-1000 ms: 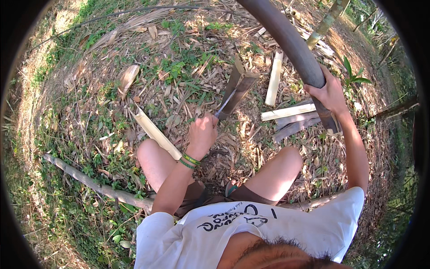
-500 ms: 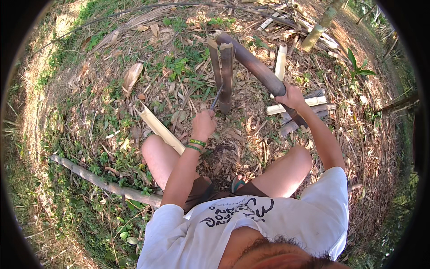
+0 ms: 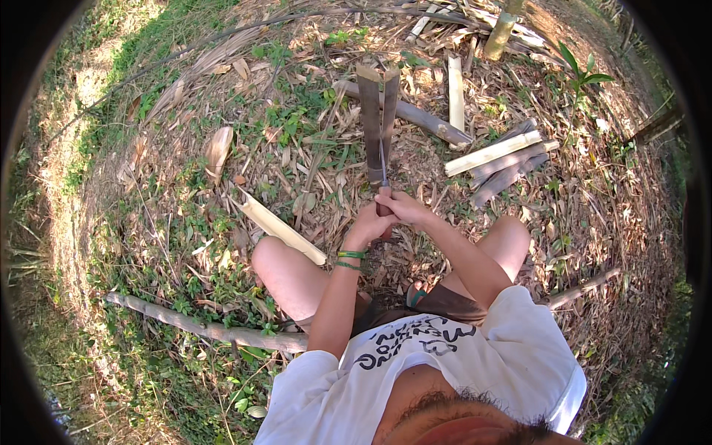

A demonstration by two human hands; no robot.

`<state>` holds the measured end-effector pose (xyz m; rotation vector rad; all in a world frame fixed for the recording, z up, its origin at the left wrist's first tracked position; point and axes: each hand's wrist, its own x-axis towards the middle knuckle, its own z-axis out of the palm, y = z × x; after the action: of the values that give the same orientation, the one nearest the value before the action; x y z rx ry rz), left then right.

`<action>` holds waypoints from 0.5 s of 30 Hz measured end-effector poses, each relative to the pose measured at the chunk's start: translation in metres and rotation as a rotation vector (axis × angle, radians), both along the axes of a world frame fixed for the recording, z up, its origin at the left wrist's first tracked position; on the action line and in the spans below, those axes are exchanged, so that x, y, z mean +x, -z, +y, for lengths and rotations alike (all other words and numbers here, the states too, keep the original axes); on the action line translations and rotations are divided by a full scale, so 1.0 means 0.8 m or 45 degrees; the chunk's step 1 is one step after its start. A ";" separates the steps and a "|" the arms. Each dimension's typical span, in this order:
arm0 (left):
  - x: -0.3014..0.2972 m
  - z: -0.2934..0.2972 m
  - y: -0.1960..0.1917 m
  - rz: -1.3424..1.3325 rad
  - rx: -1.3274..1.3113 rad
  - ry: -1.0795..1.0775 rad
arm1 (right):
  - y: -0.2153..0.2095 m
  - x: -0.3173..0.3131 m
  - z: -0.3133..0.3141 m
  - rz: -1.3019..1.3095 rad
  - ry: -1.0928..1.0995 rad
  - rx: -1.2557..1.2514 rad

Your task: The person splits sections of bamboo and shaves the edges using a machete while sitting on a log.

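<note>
Left hand point(image 3: 366, 227) and right hand point(image 3: 404, 208) are clasping a brown-handled knife point(image 3: 384, 190).
Its blade point(image 3: 383, 157) is sitting between 2 halves of a split bamboo section point(image 3: 371, 122) ahead; behind, a dark pole point(image 3: 434, 124) is lying on leaf litter point(image 3: 421, 182).

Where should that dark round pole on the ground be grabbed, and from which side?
Take the pole near its right end, probably from the right, with the right hand once it leaves the knife. The pole slants behind the split dark piece, which hides some of its left half; the right stretch lies uncovered.
</note>
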<state>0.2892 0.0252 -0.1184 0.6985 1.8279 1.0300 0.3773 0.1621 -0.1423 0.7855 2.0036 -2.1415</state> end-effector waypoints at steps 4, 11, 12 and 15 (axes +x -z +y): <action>-0.053 -0.026 -0.053 0.674 0.200 -0.349 | 0.020 0.005 -0.051 0.047 0.450 -0.181; -0.112 0.122 -0.193 0.856 1.304 -0.578 | 0.001 -0.003 -0.080 -0.090 0.630 0.452; -0.119 0.135 -0.189 0.839 1.243 -0.666 | -0.011 -0.006 -0.085 -0.104 0.651 0.499; -0.120 0.166 -0.186 0.703 1.194 -0.963 | -0.017 -0.014 -0.074 -0.281 0.465 0.553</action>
<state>0.1928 0.1582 0.0302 0.8937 2.0738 2.4770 0.3657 0.1025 -0.1290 1.4794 2.3762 -1.6746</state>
